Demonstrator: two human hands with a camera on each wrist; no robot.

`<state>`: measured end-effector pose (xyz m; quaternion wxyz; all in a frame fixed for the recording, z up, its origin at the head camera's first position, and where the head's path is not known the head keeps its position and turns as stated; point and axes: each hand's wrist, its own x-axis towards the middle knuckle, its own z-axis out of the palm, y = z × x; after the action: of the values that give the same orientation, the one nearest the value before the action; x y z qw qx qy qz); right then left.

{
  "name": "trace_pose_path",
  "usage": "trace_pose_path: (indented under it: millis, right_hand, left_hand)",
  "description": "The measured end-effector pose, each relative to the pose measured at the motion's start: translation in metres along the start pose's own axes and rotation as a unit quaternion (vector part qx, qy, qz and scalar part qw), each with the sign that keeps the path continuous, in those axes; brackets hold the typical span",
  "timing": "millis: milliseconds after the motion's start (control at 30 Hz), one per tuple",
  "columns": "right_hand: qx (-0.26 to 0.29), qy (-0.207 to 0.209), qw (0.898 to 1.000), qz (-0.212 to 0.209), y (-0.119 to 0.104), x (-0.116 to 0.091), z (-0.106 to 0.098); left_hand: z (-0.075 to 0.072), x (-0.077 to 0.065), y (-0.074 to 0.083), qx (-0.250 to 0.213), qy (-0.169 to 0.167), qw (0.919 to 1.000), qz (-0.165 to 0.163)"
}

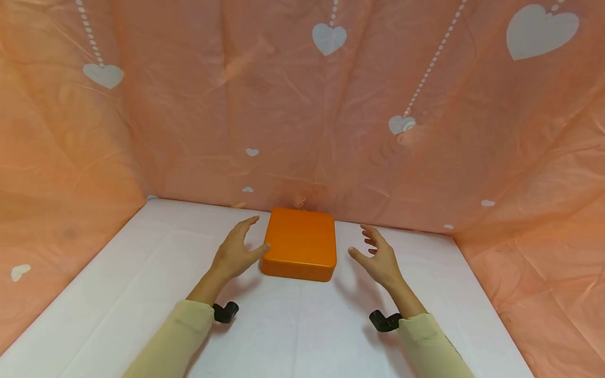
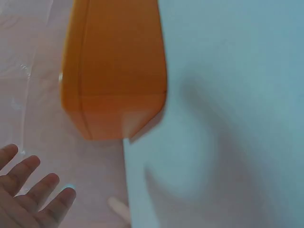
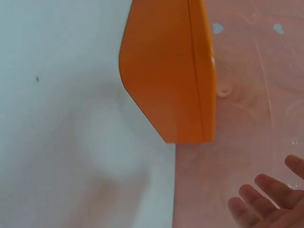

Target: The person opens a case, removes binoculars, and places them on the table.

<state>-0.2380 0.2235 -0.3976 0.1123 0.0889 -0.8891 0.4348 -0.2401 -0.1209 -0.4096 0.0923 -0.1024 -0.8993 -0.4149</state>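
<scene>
An orange box (image 1: 300, 239) with rounded corners lies on the white table, close to its back edge. To its left my left hand (image 1: 235, 251) is held above the table, fingers spread and thumb near the box's front left corner; whether the thumb touches cannot be told. My right hand (image 1: 379, 261) hovers on the other side, apart from the box, with its fingers loosely bent. Neither hand holds anything. In the left wrist view the orange box (image 2: 118, 61) shows its side, beyond the fingers (image 2: 40, 190). The right wrist view shows the box's other side (image 3: 161, 71) and fingertips (image 3: 266, 185).
A white table (image 1: 283, 331) spreads around the box. Behind it hangs a pink-orange curtain (image 1: 293, 105) printed with white hearts, and similar sheets close off both sides. Black curved pieces (image 1: 226, 312) sit at both wrists.
</scene>
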Motion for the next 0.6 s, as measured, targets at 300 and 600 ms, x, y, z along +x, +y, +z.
trace_pose_path:
  millis: [300, 600]
  right_hand:
    - [0.029, -0.058, 0.997, 0.034, -0.002, -0.002, 0.024]
    - [0.052, -0.075, 0.994, 0.062, 0.002, -0.007, 0.042]
  left_hand:
    - [0.021, 0.0, -0.009, -0.107, -0.038, 0.9913, -0.066]
    - [0.036, 0.001, -0.014, -0.138, -0.038, 0.9858, -0.088]
